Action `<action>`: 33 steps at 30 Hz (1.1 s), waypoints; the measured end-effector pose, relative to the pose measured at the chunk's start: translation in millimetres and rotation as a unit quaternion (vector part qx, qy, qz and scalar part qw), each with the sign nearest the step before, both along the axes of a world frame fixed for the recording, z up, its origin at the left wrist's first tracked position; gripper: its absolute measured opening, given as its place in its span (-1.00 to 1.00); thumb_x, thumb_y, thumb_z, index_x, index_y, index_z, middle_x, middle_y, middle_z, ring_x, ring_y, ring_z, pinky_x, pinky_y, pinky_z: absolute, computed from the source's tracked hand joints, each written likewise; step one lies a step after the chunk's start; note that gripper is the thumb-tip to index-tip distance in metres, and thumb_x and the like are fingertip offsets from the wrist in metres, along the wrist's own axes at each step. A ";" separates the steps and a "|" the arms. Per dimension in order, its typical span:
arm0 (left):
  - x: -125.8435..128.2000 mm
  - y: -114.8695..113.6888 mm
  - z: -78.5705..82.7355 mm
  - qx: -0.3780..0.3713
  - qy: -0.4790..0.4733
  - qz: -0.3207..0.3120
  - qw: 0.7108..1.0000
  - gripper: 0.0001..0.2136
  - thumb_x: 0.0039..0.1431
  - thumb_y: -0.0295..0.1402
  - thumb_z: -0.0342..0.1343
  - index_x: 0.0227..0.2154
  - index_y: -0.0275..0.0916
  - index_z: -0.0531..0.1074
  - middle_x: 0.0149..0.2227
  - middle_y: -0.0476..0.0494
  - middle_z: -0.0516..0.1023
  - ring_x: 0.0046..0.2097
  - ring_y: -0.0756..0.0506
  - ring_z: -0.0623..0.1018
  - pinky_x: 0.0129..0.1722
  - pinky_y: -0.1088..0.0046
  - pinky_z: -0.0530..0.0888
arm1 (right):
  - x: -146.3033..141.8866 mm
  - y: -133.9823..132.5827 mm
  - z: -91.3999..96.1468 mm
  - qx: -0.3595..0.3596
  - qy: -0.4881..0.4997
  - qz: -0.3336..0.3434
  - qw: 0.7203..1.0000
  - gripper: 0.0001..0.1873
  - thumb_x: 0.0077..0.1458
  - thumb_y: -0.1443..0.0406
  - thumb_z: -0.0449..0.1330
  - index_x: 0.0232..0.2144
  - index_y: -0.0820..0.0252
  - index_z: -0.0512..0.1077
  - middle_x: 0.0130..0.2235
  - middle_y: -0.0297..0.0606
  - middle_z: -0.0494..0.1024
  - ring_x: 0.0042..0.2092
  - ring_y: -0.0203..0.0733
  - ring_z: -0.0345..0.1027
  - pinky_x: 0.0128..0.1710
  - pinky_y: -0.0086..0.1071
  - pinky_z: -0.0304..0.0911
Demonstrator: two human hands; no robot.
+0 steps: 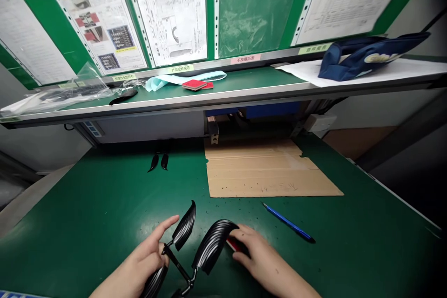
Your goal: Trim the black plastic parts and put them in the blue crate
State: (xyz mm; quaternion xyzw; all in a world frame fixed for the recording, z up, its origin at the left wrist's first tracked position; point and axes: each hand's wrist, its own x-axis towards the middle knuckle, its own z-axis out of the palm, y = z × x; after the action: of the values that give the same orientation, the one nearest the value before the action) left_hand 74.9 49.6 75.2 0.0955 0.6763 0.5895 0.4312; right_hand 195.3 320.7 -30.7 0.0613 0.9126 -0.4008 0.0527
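My left hand [145, 256] grips a black moulded plastic piece [195, 247] made of curved ribbed leaf-shaped parts joined by thin runners, low over the green table [87, 205]. Its index finger stretches toward the upper ribbed part. My right hand [260, 260] rests beside the larger ribbed part, fingers closed on a small red tool [233, 245] that touches it. Most of the tool is hidden under the part and my fingers.
A blue pen [288, 222] lies right of my hands, a cardboard sheet [265, 170] behind it. Two small black leaf-shaped parts [159, 162] sit further back. The shelf [223, 95] carries plastic bags, a red pad, a light-blue strip and a navy pouch [366, 56].
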 end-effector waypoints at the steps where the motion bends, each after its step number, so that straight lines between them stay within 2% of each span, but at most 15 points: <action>1: -0.7 -1.7 6.3 -0.035 0.033 -0.004 0.999 -0.41 0.05 -0.41 0.05 0.20 -0.02 0.20 -0.49 0.02 0.43 -0.40 -0.11 0.40 -0.29 0.42 0.28 | -0.4 6.5 3.2 -0.005 0.006 -0.011 1.000 -0.57 0.08 0.39 0.12 0.00 -0.10 0.37 -0.02 -0.30 0.45 0.02 -0.08 0.33 0.00 -0.21 0.24; 4: -3.8 -6.3 16.2 -0.072 0.105 -0.002 0.992 -0.45 0.05 -0.37 0.10 0.16 -0.03 0.28 -0.45 -0.02 0.51 -0.35 -0.16 0.46 -0.31 0.43 0.30 | -1.2 25.9 14.8 0.002 -0.009 -0.006 1.000 -0.57 0.00 0.42 0.16 -0.07 -0.09 0.42 -0.03 -0.31 0.46 0.01 -0.04 0.34 -0.02 -0.20 0.27; 6: -6.4 -8.3 15.9 -0.050 0.112 0.001 0.992 -0.48 0.05 -0.35 0.12 0.13 -0.04 0.31 -0.50 -0.01 0.50 -0.40 -0.14 0.46 -0.37 0.44 0.31 | -1.0 33.6 23.7 0.005 -0.039 0.025 0.999 -0.56 -0.06 0.44 0.21 -0.12 -0.09 0.45 -0.05 -0.32 0.48 -0.01 -0.02 0.36 -0.06 -0.20 0.30; 8: -7.8 -8.5 12.1 -0.024 0.108 0.000 0.994 -0.54 0.08 -0.33 0.14 0.09 -0.04 0.34 -0.48 0.00 0.50 -0.44 -0.10 0.44 -0.39 0.43 0.34 | -1.8 32.9 34.3 0.005 -0.031 0.047 0.998 -0.64 0.00 0.40 0.20 -0.14 -0.08 0.45 -0.08 -0.31 0.49 -0.03 -0.03 0.37 -0.08 -0.19 0.31; 11: -6.1 -3.6 2.6 0.004 0.103 -0.004 0.995 -0.69 0.17 -0.27 0.11 -0.01 -0.12 0.39 -0.22 -0.10 0.54 -0.31 -0.08 0.50 -0.28 0.34 0.45 | -8.5 14.6 52.3 0.051 0.116 0.026 0.992 -0.77 0.19 0.32 0.08 -0.11 -0.01 0.41 -0.07 -0.23 0.47 -0.01 -0.07 0.32 -0.01 -0.14 0.25; 14: -1.0 5.4 -8.1 0.035 0.096 -0.013 0.995 -0.72 0.21 -0.26 0.08 -0.04 -0.19 0.37 -0.03 -0.18 0.47 -0.13 -0.14 0.52 -0.17 0.21 0.50 | -22.1 -13.0 68.6 0.151 0.244 0.056 0.956 -0.64 0.16 0.35 0.09 0.01 0.02 0.33 0.07 -0.15 0.37 0.13 0.02 0.16 0.13 0.02 0.05; 16: 1.9 10.5 -14.2 0.052 0.095 -0.025 0.994 -0.70 0.20 -0.26 0.10 -0.02 -0.19 0.35 -0.02 -0.19 0.46 -0.11 -0.16 0.52 -0.16 0.19 0.51 | -32.3 -27.4 76.5 0.200 0.251 0.108 0.941 -0.58 0.12 0.40 0.09 0.04 0.04 0.30 0.09 -0.15 0.35 0.17 0.05 0.09 0.20 0.07 -0.10; 18: 2.8 13.1 -18.4 0.065 0.097 -0.041 0.992 -0.70 0.20 -0.25 0.09 -0.03 -0.21 0.36 -0.05 -0.18 0.47 -0.13 -0.15 0.52 -0.19 0.21 0.51 | -40.7 -35.2 81.3 0.218 0.224 0.147 0.938 -0.57 0.10 0.44 0.05 0.03 0.07 0.29 -0.04 -0.18 0.42 0.08 -0.04 0.19 0.22 0.00 -0.12; 20: 1.3 13.3 -20.3 0.073 0.101 -0.059 0.990 -0.72 0.18 -0.23 0.11 -0.08 -0.21 0.38 -0.15 -0.15 0.50 -0.21 -0.12 0.52 -0.24 0.25 0.49 | -46.6 -37.8 82.6 0.219 0.193 0.180 0.939 -0.53 0.04 0.47 0.07 0.02 0.08 0.28 -0.18 -0.25 0.44 -0.07 -0.13 0.28 0.16 -0.11 -0.01; 22: -1.9 12.2 -19.9 0.079 0.100 -0.081 0.989 -0.74 0.09 -0.25 0.18 -0.15 -0.17 0.41 -0.34 -0.07 0.51 -0.34 -0.11 0.49 -0.29 0.32 0.43 | -50.9 -39.3 79.5 0.221 0.165 0.212 0.937 -0.51 -0.04 0.44 0.13 -0.02 0.06 0.30 -0.24 -0.29 0.45 -0.16 -0.15 0.30 0.06 -0.19 0.09; 25: -7.7 10.7 -15.4 0.048 0.140 -0.140 0.979 -0.75 -0.03 -0.30 0.24 -0.23 -0.05 0.45 -0.55 0.04 0.40 -0.46 -0.12 0.37 -0.33 0.37 0.27 | -57.7 -44.7 68.0 0.252 0.123 0.246 0.928 -0.67 -0.12 0.39 0.20 -0.21 0.11 0.36 -0.32 -0.29 0.48 -0.26 -0.13 0.34 -0.15 -0.26 0.17; 27: -10.1 11.3 -11.4 0.004 0.197 -0.163 0.967 -0.78 -0.03 -0.31 0.22 -0.25 -0.02 0.45 -0.56 0.04 0.34 -0.47 -0.14 0.30 -0.33 0.36 0.18 | -62.6 -49.4 59.3 0.261 0.105 0.248 0.927 -0.74 -0.14 0.38 0.19 -0.29 0.12 0.36 -0.37 -0.30 0.49 -0.32 -0.13 0.35 -0.27 -0.31 0.14; 31: -8.4 19.5 -6.4 -0.065 0.269 -0.144 0.950 -0.96 0.11 -0.32 0.10 -0.37 -0.06 0.44 -0.45 -0.07 0.39 -0.41 -0.16 0.24 -0.32 0.34 0.06 | -68.5 -53.3 48.7 0.214 0.102 0.209 0.949 -0.75 -0.23 0.45 0.13 -0.39 0.13 0.33 -0.41 -0.34 0.51 -0.36 -0.18 0.35 -0.37 -0.38 0.03; 33: -5.9 26.7 -5.7 -0.120 0.320 -0.166 0.925 -0.85 0.21 -0.29 -0.02 -0.44 -0.10 0.38 -0.41 -0.09 0.41 -0.39 -0.15 0.23 -0.32 0.33 0.04 | -68.3 -53.1 46.6 0.175 0.109 0.198 0.958 -0.83 -0.24 0.44 0.12 -0.49 0.14 0.28 -0.45 -0.38 0.48 -0.41 -0.24 0.31 -0.44 -0.42 -0.02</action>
State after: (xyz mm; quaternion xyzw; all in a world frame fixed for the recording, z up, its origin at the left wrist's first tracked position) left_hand 68.9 76.4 69.6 0.3379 0.8184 0.3620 0.2916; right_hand 127.0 267.6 15.9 -0.1568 0.9624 -0.2208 0.0201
